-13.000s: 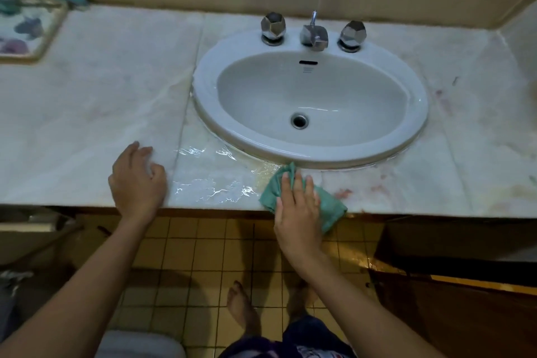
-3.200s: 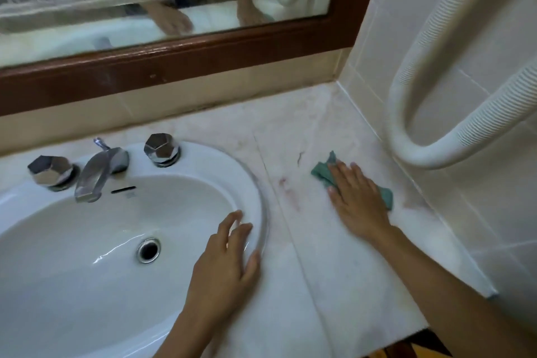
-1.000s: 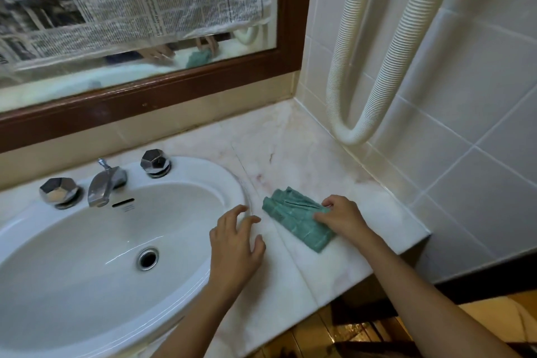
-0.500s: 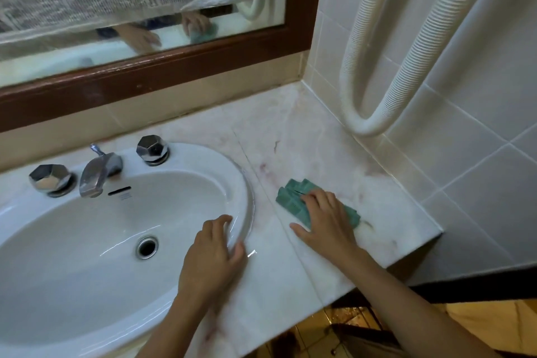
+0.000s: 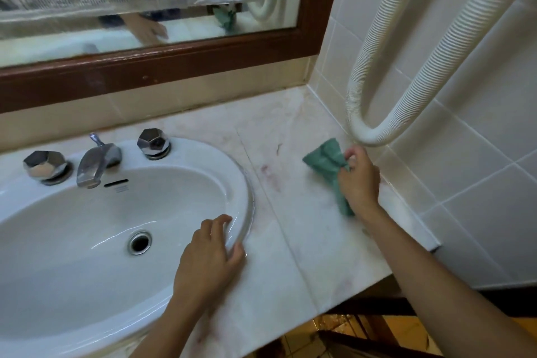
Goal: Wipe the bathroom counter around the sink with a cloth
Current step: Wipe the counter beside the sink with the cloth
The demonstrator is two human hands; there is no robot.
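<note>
A green cloth (image 5: 326,160) is bunched in my right hand (image 5: 359,180), which grips it on the pale marble counter (image 5: 293,212) close to the tiled right wall. Part of the cloth sticks out past my fingers toward the back, and a strip hangs below my palm. My left hand (image 5: 209,261) rests flat, fingers spread, on the right rim of the white oval sink (image 5: 241,183). Reddish stains mark the counter between the sink and the cloth.
A white ribbed hose (image 5: 377,136) loops down the tiled wall just above my right hand. A chrome spout (image 5: 97,161) and two faceted knobs (image 5: 153,141) sit behind the basin. A brown-framed mirror (image 5: 174,58) runs along the back. The counter's front edge (image 5: 348,296) drops off to the floor.
My right hand has moved the cloth from the middle of the counter toward the right wall and bunched it in its grip. The left hand stays on the sink rim.
</note>
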